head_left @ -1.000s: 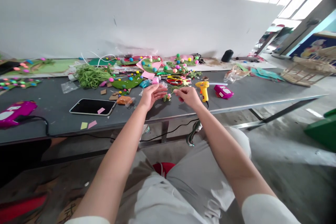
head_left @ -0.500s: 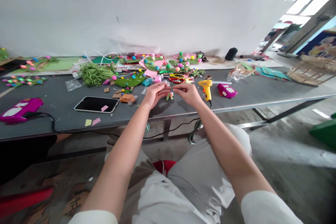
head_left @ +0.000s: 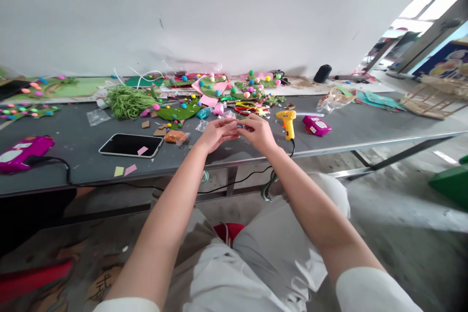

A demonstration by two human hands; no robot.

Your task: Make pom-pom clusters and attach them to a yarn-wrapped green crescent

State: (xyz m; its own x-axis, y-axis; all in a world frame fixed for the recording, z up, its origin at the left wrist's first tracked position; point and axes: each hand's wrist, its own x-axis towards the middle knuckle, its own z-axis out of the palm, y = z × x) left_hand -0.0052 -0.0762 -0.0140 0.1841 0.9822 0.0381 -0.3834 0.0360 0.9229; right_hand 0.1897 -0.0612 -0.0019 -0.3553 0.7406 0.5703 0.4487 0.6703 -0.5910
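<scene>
My left hand (head_left: 220,135) and my right hand (head_left: 259,132) meet fingertip to fingertip over the front part of the grey table (head_left: 204,158). Both are closed. A tiny blue bit (head_left: 240,126), perhaps a pom-pom, shows between the fingertips; the rest of what they hold is hidden by the fingers. Right of my right hand a yellow glue gun (head_left: 287,123) lies with its cord running off the front edge. Behind the hands are green felt pieces dotted with pom-poms (head_left: 182,109) and red-handled scissors (head_left: 245,108).
A phone (head_left: 130,146) and an orange packet (head_left: 175,136) lie to the left. Purple boxes sit at the far left (head_left: 27,154) and right (head_left: 316,126). Green yarn (head_left: 127,101) is heaped behind the phone. A white panel (head_left: 219,19) stands along the back.
My fingertips have come together, with my right hand moving slightly left. The small green piece with pom-poms seen below them before is now out of sight behind the fingers.
</scene>
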